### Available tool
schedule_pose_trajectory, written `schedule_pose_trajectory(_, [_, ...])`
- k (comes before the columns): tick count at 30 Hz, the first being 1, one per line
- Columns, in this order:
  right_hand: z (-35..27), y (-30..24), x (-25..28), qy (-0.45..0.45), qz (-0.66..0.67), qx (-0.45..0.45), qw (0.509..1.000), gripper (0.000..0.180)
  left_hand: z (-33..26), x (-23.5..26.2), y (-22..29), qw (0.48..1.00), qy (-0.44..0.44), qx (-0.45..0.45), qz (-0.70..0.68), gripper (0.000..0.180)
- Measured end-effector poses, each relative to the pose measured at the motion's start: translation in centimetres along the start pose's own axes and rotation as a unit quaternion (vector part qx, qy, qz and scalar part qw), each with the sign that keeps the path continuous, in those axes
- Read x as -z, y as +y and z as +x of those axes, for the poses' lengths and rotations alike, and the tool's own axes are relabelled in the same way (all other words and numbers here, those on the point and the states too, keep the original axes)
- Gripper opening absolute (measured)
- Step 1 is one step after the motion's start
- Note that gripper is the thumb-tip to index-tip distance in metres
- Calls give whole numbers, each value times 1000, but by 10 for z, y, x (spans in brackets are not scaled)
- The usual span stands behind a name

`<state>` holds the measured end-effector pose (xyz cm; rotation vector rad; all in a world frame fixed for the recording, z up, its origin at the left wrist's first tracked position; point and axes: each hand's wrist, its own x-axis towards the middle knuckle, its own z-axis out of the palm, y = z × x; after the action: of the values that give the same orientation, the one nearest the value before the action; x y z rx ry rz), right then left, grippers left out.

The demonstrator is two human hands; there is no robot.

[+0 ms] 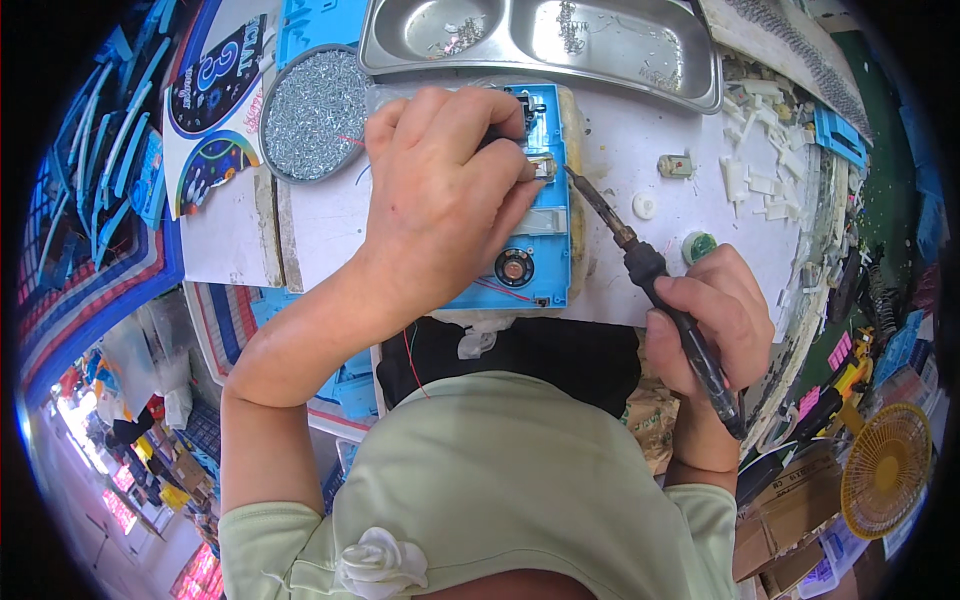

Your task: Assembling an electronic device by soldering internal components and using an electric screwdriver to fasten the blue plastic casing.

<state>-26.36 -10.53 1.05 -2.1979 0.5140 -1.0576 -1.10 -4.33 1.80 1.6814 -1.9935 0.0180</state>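
A soldering iron [690, 340] with a dark handle is gripped in my right hand [725, 310]. Its tip points up and left, just beside a small metal part [544, 168] in a blue plastic housing [556, 275]. My left hand [440, 190] lies over the housing with its fingers bent and pinched by that metal part. What those fingers hold is hidden by the hand. Lower in the housing sits a small round speaker [515, 267], with a thin red wire near it. A grey-white strip [540, 221] crosses the housing above the speaker.
A round tray of screws [315, 115] stands left of the housing. Behind is a metal tray [640, 85] with small springs. To the right lie a small motor [675, 166], a white disc [644, 206], a green round item [698, 246] and white plastic pieces [755, 190].
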Motion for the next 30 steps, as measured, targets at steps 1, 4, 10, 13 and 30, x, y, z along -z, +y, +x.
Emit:
schedule_pose_trajectory(1, [0, 0, 0, 2, 2, 0, 1000, 27, 0, 2, 0, 1000, 0, 0, 2, 23])
schedule_pose_trajectory(4, [-1, 2, 2, 11, 10, 5, 1000, 26, -6, 6, -5, 997, 15, -13, -78, 23])
schedule_pose_trajectory(10, [-2, 7, 0, 40, 28, 4, 999, 23, -14, 6, -10, 983, 7, 28, -181, 23])
schedule_pose_trajectory(13, [-2, 8, -2, 38, 24, 5, 999, 22, -13, 8, -5, 984, -22, 46, -169, 21])
schedule_pose_trajectory(30, [-3, 6, -3, 37, 29, 5, 999, 22, -10, -12, -7, 993, 20, -17, -113, 24])
